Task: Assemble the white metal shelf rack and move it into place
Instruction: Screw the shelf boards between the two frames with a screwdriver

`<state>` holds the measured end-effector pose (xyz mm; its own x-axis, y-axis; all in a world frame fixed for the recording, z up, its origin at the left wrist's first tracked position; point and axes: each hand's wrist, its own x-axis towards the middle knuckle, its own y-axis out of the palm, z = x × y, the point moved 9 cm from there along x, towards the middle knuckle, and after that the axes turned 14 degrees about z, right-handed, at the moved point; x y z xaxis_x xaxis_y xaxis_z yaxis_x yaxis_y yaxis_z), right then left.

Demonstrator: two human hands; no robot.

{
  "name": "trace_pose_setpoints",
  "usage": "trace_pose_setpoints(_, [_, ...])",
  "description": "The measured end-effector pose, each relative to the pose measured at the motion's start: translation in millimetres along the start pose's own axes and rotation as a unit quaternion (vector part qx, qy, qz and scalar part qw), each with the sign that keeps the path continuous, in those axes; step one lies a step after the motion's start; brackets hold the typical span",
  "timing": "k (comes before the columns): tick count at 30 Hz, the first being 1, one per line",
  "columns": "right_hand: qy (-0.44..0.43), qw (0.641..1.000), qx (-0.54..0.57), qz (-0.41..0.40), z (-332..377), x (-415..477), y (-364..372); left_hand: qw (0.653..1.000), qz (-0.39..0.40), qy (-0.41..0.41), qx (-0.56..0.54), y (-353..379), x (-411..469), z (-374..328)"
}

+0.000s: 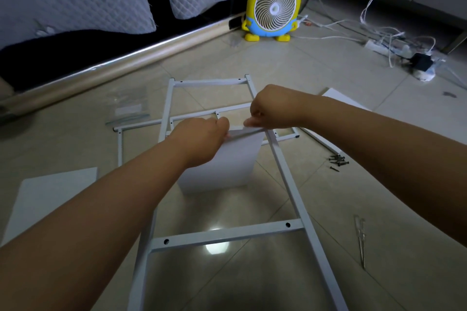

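Observation:
A white metal side frame (228, 233) lies flat on the tiled floor, ladder-shaped with cross bars that have screw holes. A second white frame (141, 125) lies under it, farther away. A white shelf panel (227, 161) stands on edge inside the upper frame. My left hand (199, 139) grips the panel's top edge at its left end. My right hand (270, 108) pinches the same edge at its right end, beside the frame's right rail. Another white panel (48, 197) lies flat at the left, and a third (341, 98) shows behind my right forearm.
Several black screws (337, 160) lie to the right of the frame, with a screwdriver (361, 240) nearer me. A clear plastic bag (129, 106) lies at the left. A yellow cartoon fan (274, 5), a power strip (379, 47) with cables and a sofa edge (121, 58) stand beyond.

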<state>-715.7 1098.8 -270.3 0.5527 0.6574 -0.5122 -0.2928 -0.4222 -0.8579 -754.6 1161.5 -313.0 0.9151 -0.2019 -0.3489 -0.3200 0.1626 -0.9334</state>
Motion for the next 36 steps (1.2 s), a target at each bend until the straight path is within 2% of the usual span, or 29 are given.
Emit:
trace_pose_setpoints(7, [-0.040, 0.994, 0.099, -0.032, -8, -12, -12, 1.000, 0.009, -0.004, -0.005, 1, -1, 1])
trace_pose_setpoints(12, [-0.035, 0.996, 0.077, -0.040, -3, -10, -10, 1.000, -0.002, -0.005, -0.011, -4, -1, 4])
trace_pose_setpoints(20, [0.004, 0.998, -0.018, -0.054, 3, -8, -11, 1.000, 0.001, -0.011, -0.010, -6, 4, 8])
trace_pose_setpoints(28, [0.006, 0.997, 0.005, -0.081, 5, -5, -10, 0.999, -0.019, -0.021, -0.026, -4, 4, 6])
trace_pose_setpoints(36, [-0.007, 0.999, 0.017, -0.048, -1, -6, -1, 0.999, -0.026, -0.022, 0.001, -1, 3, 3])
